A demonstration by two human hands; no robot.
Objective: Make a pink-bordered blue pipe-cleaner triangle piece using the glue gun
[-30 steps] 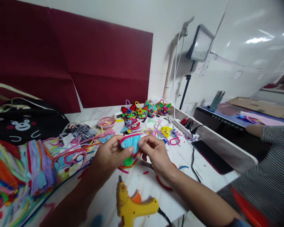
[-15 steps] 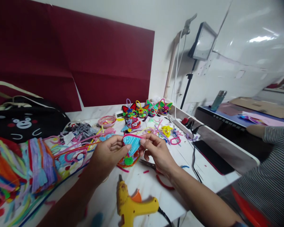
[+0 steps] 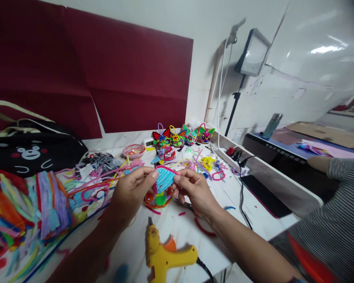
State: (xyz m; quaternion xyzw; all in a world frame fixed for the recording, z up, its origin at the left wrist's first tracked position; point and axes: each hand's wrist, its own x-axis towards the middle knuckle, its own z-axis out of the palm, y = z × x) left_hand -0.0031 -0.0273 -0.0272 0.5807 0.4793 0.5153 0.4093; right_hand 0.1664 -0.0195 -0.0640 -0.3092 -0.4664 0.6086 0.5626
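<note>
Between both hands I hold a light blue pipe-cleaner piece with a pink-red edge, roughly triangular. My left hand pinches its left side with the thumb on top. On its right corner, the thumb and fingers of my right hand are closed. Just beneath the piece, a round colourful pipe-cleaner craft with a green spot rests on the table, partly covered. A yellow hot glue gun lies nearest to me, nozzle pointing away.
Bundles of coloured pipe cleaners crowd the left, before a black bag. Several finished animal-face crafts stand at the back. A black phone-like slab and a cable lie right. A person in a striped sleeve is at far right.
The blue piece has turned slightly in my fingers, and my left thumb has shifted up toward its upper left edge. More of the round craft below shows.
</note>
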